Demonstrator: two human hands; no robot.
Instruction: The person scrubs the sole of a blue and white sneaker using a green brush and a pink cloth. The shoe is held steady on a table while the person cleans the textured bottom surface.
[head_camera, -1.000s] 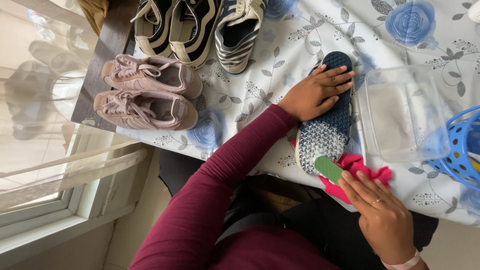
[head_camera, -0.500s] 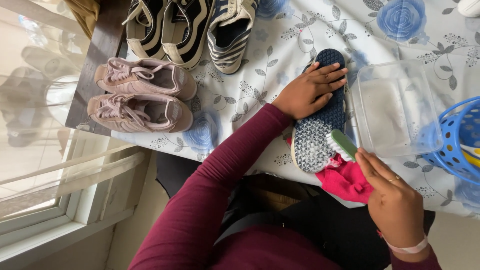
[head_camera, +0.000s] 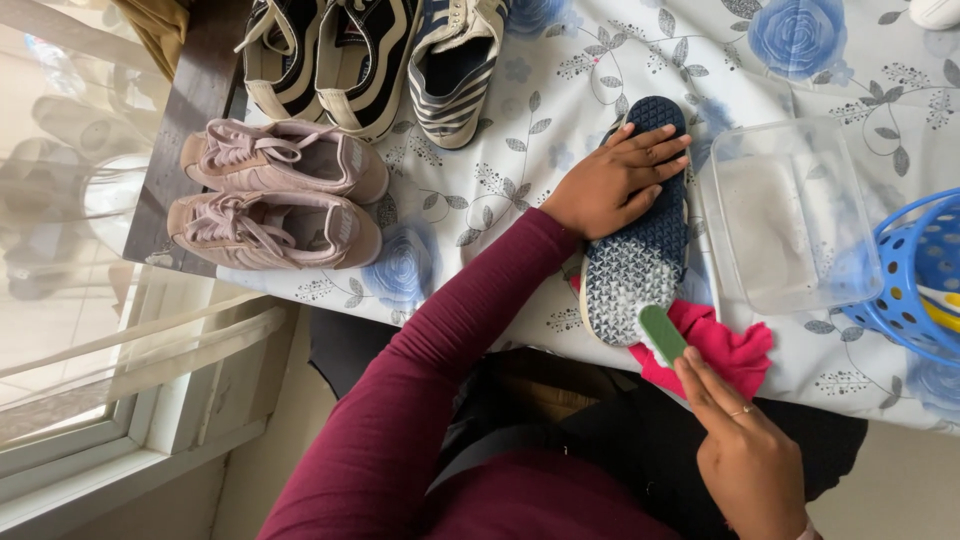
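The left hand (head_camera: 620, 180) lies flat with fingers spread on the upper part of a dark blue insole (head_camera: 640, 240), pressing it against the surface (head_camera: 520, 110) so that it does not slide; this grip is open, a palm-down hold rather than a clasp. The insole lies lengthwise near the surface's front edge, its lower end whitish with foam or soap. The right hand (head_camera: 745, 455) has its grip closed around the handle of a small green brush (head_camera: 662, 333), whose head meets the insole's lower end, angled so the bristles bear on the soiled part. A pink cloth (head_camera: 725, 350) lies crumpled under and beside that end, probably to catch drips. A clear plastic tub (head_camera: 790, 215) stands just to the right, within easy reach, and a blue basket (head_camera: 925, 280) sits beyond it. Pink sneakers (head_camera: 275, 195) and striped shoes (head_camera: 370, 55) wait well apart on the left.
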